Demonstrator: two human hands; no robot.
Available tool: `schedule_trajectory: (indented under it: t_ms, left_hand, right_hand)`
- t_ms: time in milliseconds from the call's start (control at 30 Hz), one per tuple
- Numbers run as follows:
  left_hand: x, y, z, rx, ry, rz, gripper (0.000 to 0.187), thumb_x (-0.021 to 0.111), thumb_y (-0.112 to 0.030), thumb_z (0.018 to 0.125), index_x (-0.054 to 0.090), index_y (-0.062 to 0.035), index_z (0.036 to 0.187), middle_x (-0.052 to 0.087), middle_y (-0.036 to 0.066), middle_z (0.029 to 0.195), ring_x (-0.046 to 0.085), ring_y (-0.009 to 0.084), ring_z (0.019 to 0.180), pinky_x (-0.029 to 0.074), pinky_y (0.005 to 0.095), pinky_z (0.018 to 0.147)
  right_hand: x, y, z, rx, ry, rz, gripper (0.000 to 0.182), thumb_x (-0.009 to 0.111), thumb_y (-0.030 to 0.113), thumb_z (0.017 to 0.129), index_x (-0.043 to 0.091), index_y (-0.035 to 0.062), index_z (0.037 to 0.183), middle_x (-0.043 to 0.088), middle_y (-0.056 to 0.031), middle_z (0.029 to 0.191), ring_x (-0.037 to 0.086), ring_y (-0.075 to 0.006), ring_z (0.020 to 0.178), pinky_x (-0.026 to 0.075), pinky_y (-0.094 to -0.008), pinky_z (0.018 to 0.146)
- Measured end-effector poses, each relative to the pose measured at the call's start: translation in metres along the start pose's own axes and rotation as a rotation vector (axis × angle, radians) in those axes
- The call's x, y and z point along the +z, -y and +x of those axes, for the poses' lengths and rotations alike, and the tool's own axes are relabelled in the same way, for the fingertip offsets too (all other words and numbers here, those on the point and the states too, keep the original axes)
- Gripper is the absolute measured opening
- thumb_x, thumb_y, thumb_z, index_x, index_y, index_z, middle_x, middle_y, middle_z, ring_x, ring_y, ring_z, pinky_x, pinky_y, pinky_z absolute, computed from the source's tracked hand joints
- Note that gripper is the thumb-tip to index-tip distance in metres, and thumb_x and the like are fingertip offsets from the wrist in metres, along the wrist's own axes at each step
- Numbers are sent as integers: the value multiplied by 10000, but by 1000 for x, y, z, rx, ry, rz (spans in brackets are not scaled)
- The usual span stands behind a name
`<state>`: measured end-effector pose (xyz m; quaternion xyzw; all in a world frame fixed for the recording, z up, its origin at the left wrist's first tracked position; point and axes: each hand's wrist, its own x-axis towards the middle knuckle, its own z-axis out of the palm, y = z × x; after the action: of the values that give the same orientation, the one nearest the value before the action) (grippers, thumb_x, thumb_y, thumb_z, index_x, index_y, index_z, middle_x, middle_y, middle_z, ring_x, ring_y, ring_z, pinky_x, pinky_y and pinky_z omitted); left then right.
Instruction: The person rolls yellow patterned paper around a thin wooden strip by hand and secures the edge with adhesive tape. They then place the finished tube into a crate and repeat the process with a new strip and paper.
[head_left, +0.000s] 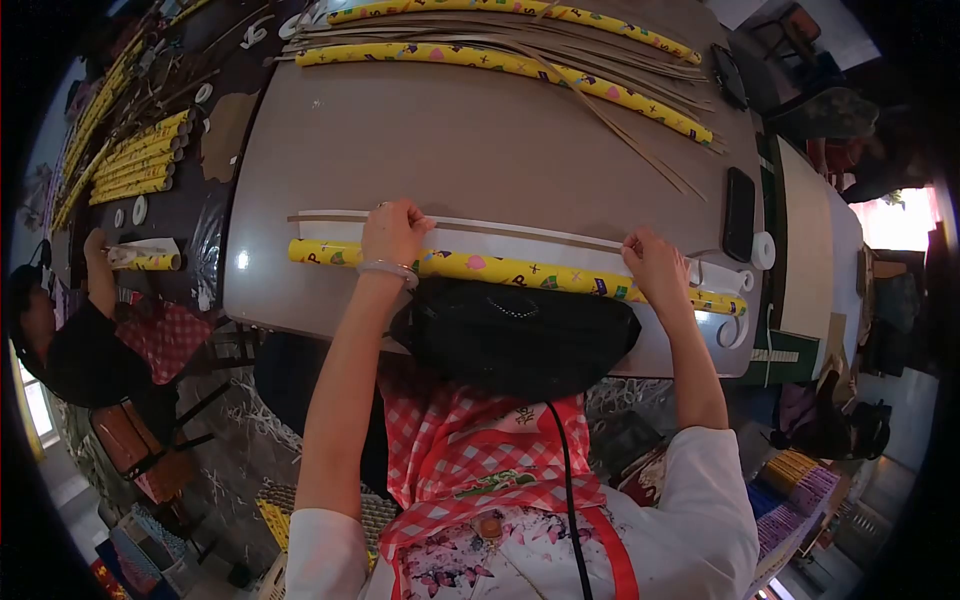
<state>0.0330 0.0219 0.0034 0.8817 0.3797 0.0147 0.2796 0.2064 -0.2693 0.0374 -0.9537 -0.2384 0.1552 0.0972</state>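
In front of me on the table lies yellow patterned wrapping paper (pixel 500 268), partly rolled, its white underside (pixel 490 238) facing up along the far side. A thin brown strip (pixel 530 233) runs along that white edge. My left hand (pixel 395 235), with a bracelet at the wrist, is closed with its fingertips pinched at the strip, left of the middle. Farther right, my right hand (pixel 655 265) pinches the strip near its right end. What lies under the fingertips is partly hidden.
Yellow rolls (pixel 500 62) and loose brown strips (pixel 640 155) lie at the table's far side. A black phone (pixel 738 213) and white tape rolls (pixel 763 250) are on the right. A black bag (pixel 520 335) sits at the near edge. Another person (pixel 80 340) works at left beside stacked tubes (pixel 140 160).
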Motion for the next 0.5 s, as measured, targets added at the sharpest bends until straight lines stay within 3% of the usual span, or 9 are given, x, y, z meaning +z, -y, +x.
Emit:
schedule_trajectory:
  t_ms: [167,367,467,500]
  left_hand:
    - [6,7,-3,67,-72,-3,212,743,-208,732,640,-26,764,649,147,774,625,316,738,493,398,680]
    - [13,20,1,98,-67,-48,194,734,-188,721,629,-35,777,646,125,732,629,291,702,492,391,653]
    - [24,33,9,185,-127,-46,248,755,-223,711,615,-20,742,649,105,681,635,260,640,502,370,607]
    - [24,36,10,188,-130,-68,240,755,-216,711,615,-23,736,645,105,673,629,261,629,498,369,597]
  right_hand:
    - [4,-4,3,-4,-4,-27,149,571,226,823,610,100,892,635,-102,875,618,-314,846,473,-434,721]
    - [32,-4,4,-161,-364,-404,111,580,154,742,641,143,835,546,-76,893,528,-242,956,365,-414,818]
    - [35,9,5,-222,-488,-409,108,564,132,744,635,148,824,548,-63,887,522,-228,966,371,-404,808]
    - [34,18,5,-331,-447,-267,106,561,129,750,633,147,826,548,-53,884,527,-222,965,374,-398,811]
